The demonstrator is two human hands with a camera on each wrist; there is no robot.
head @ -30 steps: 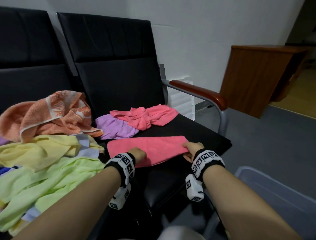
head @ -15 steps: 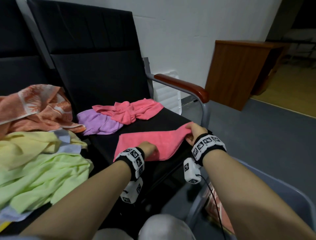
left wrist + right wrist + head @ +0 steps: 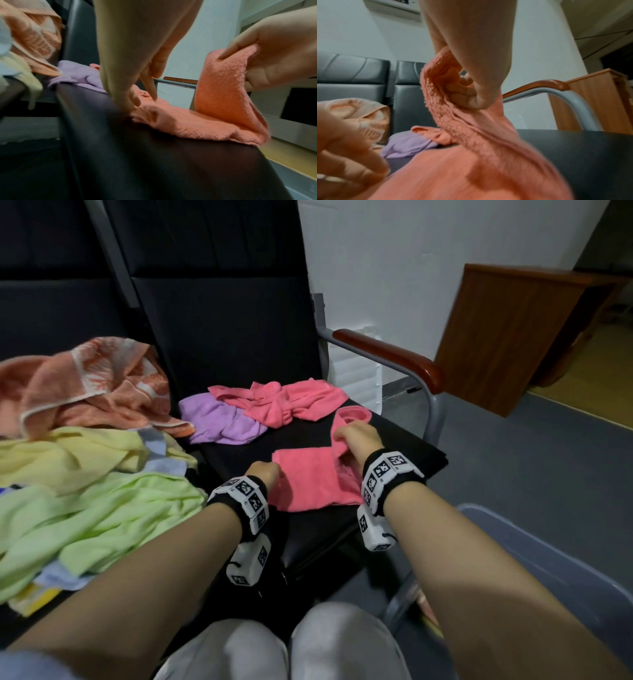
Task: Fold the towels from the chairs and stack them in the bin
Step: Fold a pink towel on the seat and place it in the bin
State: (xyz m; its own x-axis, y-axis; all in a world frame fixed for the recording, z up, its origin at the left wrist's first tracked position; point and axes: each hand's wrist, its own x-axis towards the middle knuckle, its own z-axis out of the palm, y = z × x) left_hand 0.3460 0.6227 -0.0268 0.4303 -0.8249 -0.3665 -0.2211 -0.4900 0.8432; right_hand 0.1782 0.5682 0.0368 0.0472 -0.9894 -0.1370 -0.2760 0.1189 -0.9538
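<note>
Folding is under way: the pink towel, at centre frame on the black chair seat, is pinned at its left edge by the left hand with fingers pressing down, while its right end is gripped and lifted by the right hand. Next, that end probably needs laying leftward, edges matched. The curled grip is shown only by the right wrist view; the bin, lower right, only by the head view.

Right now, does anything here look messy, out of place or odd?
Only the unfolded towels: a crumpled pink towel and a purple one lie bunched at the back of the seat, more heaped on the next chair. Nothing looks spilled or damaged.
</note>
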